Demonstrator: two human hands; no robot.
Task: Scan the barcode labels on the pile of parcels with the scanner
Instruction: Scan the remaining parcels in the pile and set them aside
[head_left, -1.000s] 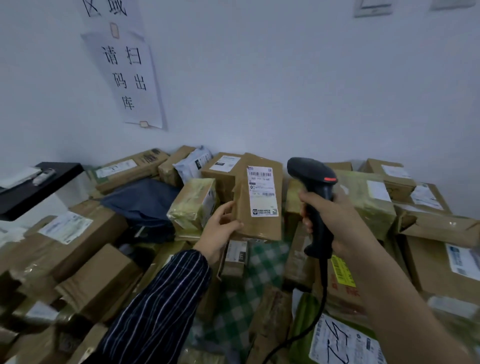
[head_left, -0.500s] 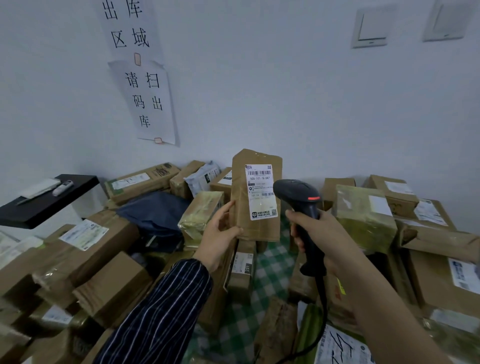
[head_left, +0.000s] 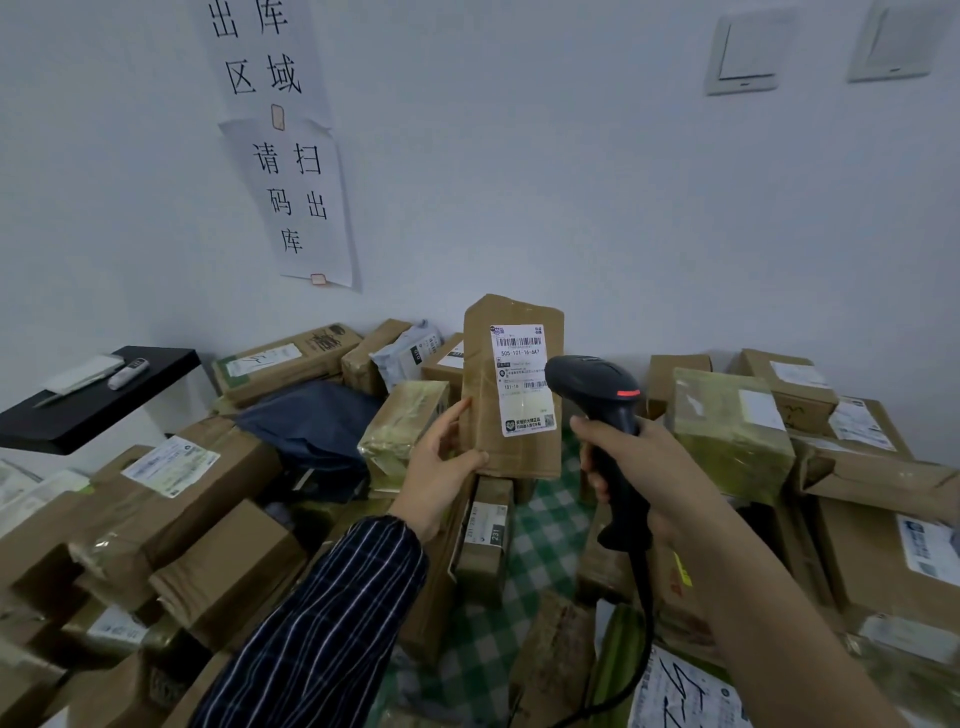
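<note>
While left hand (head_left: 440, 467) fingers (head_left: 469, 459) pinch one parcel (head_left: 485, 374), right hand (head_left: 657, 467) grips one scanner (head_left: 597, 382).

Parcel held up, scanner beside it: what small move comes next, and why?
Probably aim the scanner at the top barcode: the left hand holds the parcel upright, label toward the camera, and the scanner in the right hand overlaps the label's right edge.
</note>
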